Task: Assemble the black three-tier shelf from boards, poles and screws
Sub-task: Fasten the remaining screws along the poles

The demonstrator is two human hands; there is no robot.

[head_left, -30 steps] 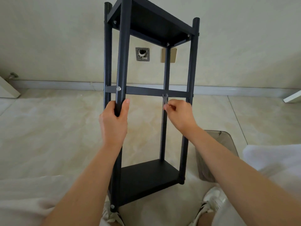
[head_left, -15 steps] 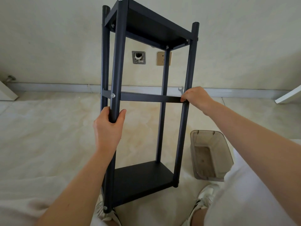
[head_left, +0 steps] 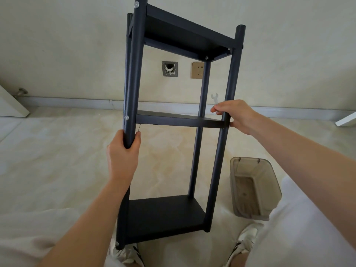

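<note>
Black shelf (head_left: 163, 214) upright on floor between shoes. Left hand (head_left: 123, 157) wrapped round near-left pole (head_left: 134, 74). Right hand (head_left: 237, 116) curled round near-right pole (head_left: 229, 89) at middle board (head_left: 179, 120), pinching small wrench (head_left: 214, 98). Plastic bin (head_left: 252, 187) just right.

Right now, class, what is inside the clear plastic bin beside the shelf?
The clear plastic bin looks empty: only its bare bottom shows. Its near corner is covered by the person's white clothing.
</note>
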